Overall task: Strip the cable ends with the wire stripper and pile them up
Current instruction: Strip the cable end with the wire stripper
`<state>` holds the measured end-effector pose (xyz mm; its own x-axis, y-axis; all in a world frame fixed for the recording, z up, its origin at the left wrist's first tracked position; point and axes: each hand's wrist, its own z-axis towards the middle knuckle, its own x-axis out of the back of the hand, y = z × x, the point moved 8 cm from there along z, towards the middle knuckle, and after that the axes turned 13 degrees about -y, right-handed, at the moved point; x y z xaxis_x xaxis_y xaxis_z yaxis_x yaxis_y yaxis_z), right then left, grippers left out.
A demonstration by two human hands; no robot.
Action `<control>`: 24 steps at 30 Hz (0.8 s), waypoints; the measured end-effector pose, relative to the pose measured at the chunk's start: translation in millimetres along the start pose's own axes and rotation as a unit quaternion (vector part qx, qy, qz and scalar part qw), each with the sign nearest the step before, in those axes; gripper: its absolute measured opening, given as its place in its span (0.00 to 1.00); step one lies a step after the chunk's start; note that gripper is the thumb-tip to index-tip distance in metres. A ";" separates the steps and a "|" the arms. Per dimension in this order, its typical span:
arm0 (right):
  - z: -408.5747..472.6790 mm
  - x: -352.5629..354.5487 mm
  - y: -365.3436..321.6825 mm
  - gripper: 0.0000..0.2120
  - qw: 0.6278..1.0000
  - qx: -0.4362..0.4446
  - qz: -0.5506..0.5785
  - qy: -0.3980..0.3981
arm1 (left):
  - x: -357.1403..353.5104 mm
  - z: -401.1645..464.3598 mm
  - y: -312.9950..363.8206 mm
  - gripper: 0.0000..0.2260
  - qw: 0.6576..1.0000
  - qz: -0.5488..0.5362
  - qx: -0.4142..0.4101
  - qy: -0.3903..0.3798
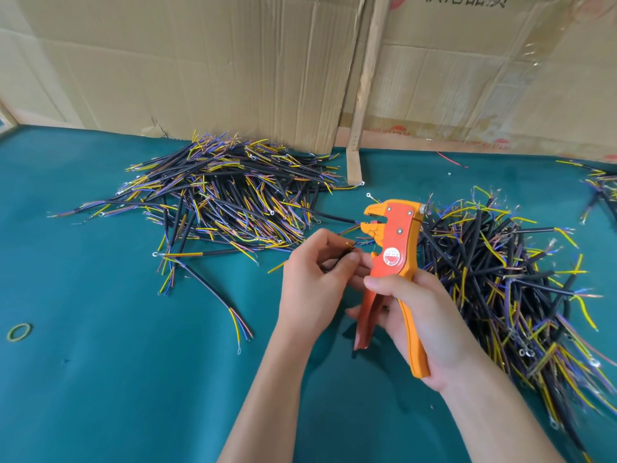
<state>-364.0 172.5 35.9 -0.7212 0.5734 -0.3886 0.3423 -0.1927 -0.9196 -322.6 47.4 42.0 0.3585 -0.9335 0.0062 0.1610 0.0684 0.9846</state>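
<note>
My right hand [424, 315] grips the handles of an orange wire stripper [395, 248], held upright with its jaws apart and pointing left. My left hand [317, 279] pinches a short black cable [344, 257] just left of the tool; its thin coloured wires reach toward the jaws. A big pile of black cables with yellow, blue and purple wire ends [227, 192] lies at the back left. A second pile [507, 279] lies to the right of my right hand.
The table has a teal cloth [117, 379]. Loose cables [207, 285] lie in front of the left pile. A green rubber band [19, 331] sits at the far left. Cardboard sheets [200, 68] stand along the back. More cables [601, 188] lie at the far right.
</note>
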 end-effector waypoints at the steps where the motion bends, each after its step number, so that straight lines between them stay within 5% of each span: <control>1: 0.1 1.7 0.7 0.20 1.000 -0.002 0.005 0.005 | 3.6 -0.5 -1.4 0.09 1.000 -0.006 0.005 0.010; 6: -2.4 13.2 -2.5 0.26 0.998 -0.013 0.036 0.045 | 25.0 -0.7 -2.9 0.03 0.997 -0.007 0.013 0.071; 14: -7.3 0.8 13.4 0.22 0.985 -0.143 0.085 -0.038 | 35.9 0.3 -4.5 0.03 0.997 -0.025 0.009 0.069; 24: -10.5 -7.9 15.5 0.21 0.982 -0.158 0.049 -0.090 | 38.9 -1.0 14.6 0.07 0.983 0.174 -0.045 0.043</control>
<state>-346.7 173.4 25.3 -0.7604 0.4082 -0.5052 0.5651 0.0324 -0.8244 -305.4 12.5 56.4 0.4822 -0.8149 0.3215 0.0932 0.4127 0.9061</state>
